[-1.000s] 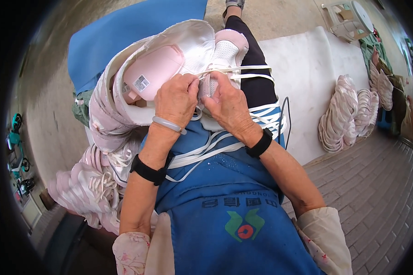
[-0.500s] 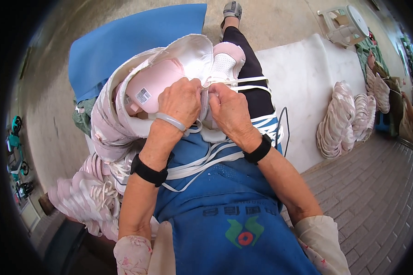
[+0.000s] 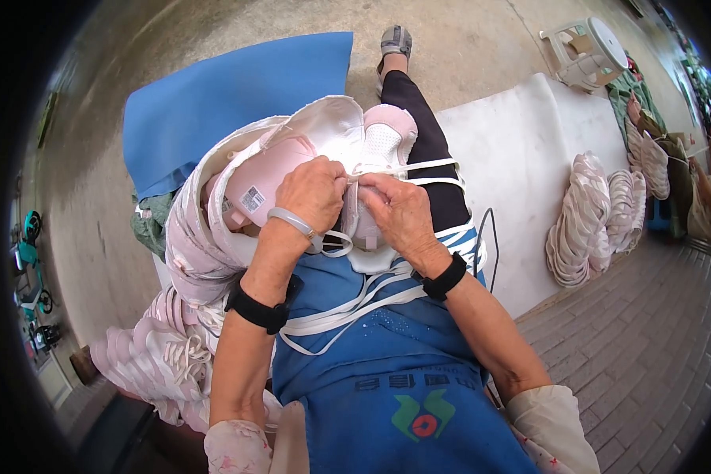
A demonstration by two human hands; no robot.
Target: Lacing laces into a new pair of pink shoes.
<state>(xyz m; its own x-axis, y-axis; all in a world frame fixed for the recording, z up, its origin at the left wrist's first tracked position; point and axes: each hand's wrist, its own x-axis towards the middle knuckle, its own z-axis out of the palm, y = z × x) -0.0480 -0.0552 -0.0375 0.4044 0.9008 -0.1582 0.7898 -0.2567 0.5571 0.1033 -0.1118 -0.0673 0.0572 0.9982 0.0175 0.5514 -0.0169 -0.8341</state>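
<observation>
Across my lap lies a pink and white shoe upper (image 3: pixel 389 136), its mesh toe pointing away from me. White shoelace (image 3: pixel 430 164) runs through its eyelets. My left hand (image 3: pixel 312 194) is closed in a pinch on the lace at the upper's middle. Right beside it, my right hand (image 3: pixel 399 212) also pinches the lace, thumb and index finger pressed together; the fingers hide the exact eyelet. Long loose white laces (image 3: pixel 355 306) trail over my blue apron (image 3: pixel 403 347). Touching the left side is a nested stack of pink and white uppers (image 3: pixel 201 229).
More laced uppers (image 3: pixel 154 359) are piled at lower left. A blue sheet (image 3: pixel 237 99) lies beyond the stack. On the right, a white sheet (image 3: pixel 513 158) carries bundled uppers (image 3: pixel 578 225). A white plastic stool (image 3: pixel 588 54) stands far right, near another person's arm (image 3: pixel 707 193).
The whole scene sits slightly lower in the picture. Both hands stay at the same part of the upper, and more of its heel end shows below my right fingers.
</observation>
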